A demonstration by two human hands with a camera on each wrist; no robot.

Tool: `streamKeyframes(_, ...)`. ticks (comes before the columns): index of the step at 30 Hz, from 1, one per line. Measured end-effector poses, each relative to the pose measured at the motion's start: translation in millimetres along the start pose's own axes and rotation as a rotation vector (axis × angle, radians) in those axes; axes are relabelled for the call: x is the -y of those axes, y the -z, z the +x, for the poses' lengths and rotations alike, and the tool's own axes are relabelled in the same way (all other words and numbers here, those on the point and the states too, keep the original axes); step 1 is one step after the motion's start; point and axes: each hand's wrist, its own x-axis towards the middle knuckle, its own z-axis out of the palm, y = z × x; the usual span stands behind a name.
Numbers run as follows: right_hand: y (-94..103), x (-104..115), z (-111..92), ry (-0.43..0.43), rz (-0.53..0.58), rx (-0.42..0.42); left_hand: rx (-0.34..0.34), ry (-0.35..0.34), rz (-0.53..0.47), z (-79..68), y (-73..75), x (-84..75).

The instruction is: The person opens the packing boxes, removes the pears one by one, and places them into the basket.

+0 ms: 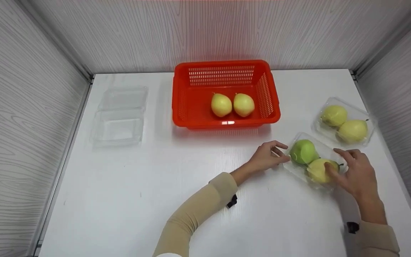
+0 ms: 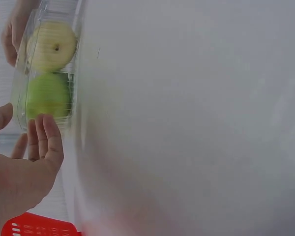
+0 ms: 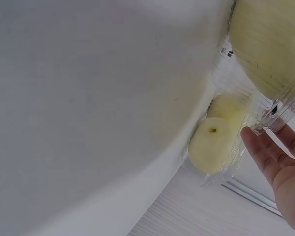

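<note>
A clear plastic clamshell box [image 1: 325, 145] lies at the right of the table, with a round green fruit [image 1: 302, 151] and a yellow pear [image 1: 318, 171] inside. At the box's left end is my left hand [image 1: 268, 156], fingers loosely bent, tips at its edge. My right hand [image 1: 359, 175] is spread at the opposite end, its thumb over the pear. In the right wrist view the fingertips of the right hand [image 3: 285, 167] touch the box's rim. The left wrist view shows the left hand [image 2: 27, 169] below the green fruit [image 2: 48, 96], its palm holding nothing.
A red basket [image 1: 227, 124] with two yellow pears [image 1: 221, 105] stands at the back middle. Behind my right hand sits another clear box [image 1: 364, 141] with two yellow fruits [image 1: 351, 131]. An unfolded clear box [image 1: 118, 142] lies at the left. Panels wall the table's back and sides.
</note>
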Motion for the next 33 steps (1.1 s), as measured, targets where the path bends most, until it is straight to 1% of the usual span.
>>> streamKeyframes(5,-4.1,3.7,2.9,0.014,0.008,0.015,0.0,0.022,-0.011,-6.5,5.7,-0.6)
streamKeyframes(11,-7.2,9.6,7.4,0.026,0.006,0.032,-0.012,0.022,-0.019,-12.6,11.4,1.5)
streamKeyframes(18,-11.1,16.5,11.4,0.06,0.007,0.034,-0.022,0.022,-0.02,-19.9,18.1,3.2)
streamKeyframes(24,-15.0,21.4,14.9,0.063,0.006,0.054,-0.028,0.015,-0.026,-27.0,24.2,3.9)
streamKeyframes(33,-24.9,32.3,23.4,0.083,0.024,0.079,-0.07,0.025,-0.051,-37.7,35.0,8.6)
